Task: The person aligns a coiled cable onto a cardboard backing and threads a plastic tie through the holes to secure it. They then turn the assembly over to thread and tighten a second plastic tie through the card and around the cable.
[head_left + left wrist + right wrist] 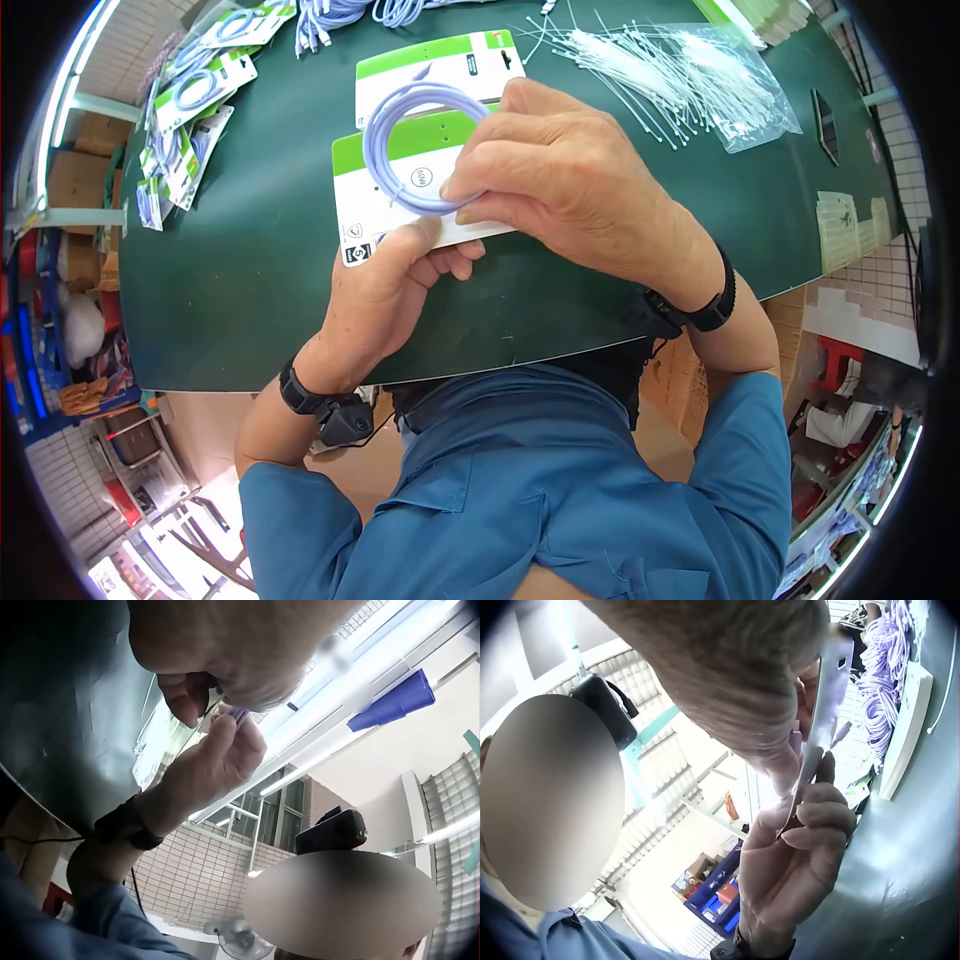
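Note:
My left hand [375,290] grips the lower edge of a white and green packaging card [350,205], thumb on the printed front and fingers behind. Lying over the card's front is a coiled lavender cable [377,150] with a small white tie at its lower left. My right hand [585,180] pinches the coil's right side between thumb and fingers. In the right wrist view the card [829,697] is seen nearly edge-on, held up by the left hand [802,862]. The left wrist view shows a bit of the cable [239,715] at the right hand's fingertips.
Behind the held card, more cards [400,72] lie on the green table [240,300]. White cable ties [640,80] spread at back right, partly in a clear bag. Carded cables [190,95] pile at left, loose lavender cables [335,15] at the back. A phone [825,127] lies far right.

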`<action>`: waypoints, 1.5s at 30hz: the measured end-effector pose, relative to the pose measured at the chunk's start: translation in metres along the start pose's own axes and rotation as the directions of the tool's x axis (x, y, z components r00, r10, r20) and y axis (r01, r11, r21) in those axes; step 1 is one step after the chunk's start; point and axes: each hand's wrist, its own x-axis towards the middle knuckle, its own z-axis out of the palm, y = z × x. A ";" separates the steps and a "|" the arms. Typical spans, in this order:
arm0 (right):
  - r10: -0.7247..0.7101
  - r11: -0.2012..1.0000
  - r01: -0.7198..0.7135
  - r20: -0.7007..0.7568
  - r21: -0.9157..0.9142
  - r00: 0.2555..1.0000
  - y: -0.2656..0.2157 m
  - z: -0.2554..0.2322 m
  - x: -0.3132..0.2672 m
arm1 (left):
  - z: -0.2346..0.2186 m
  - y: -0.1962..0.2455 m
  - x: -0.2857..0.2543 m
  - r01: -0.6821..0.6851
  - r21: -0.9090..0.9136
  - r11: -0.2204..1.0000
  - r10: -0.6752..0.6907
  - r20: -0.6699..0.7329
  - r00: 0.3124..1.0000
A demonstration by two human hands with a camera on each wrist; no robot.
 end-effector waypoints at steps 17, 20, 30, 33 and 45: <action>0.204 0.967 -0.181 -0.117 0.180 0.972 0.012 0.016 -0.004 | 0.014 0.000 0.041 -0.252 0.178 0.951 0.263 -0.039 0.964; 0.214 0.965 -0.194 -0.102 0.175 0.972 0.013 0.019 -0.005 | 0.017 0.000 0.051 -0.256 0.207 0.944 0.287 -0.136 0.948; 0.151 0.974 -0.137 -0.064 0.182 0.987 0.014 0.019 -0.002 | 0.010 0.004 0.056 -0.196 0.238 0.951 0.247 -0.205 0.947; 0.233 0.962 -0.225 -0.035 0.157 0.972 0.007 0.020 -0.003 | 0.006 0.001 0.059 -0.193 0.230 0.954 0.240 -0.198 0.950; 0.297 0.927 -0.292 0.014 0.236 0.955 0.010 0.020 -0.002 | 0.008 0.003 0.060 -0.231 0.287 0.930 0.284 -0.162 0.945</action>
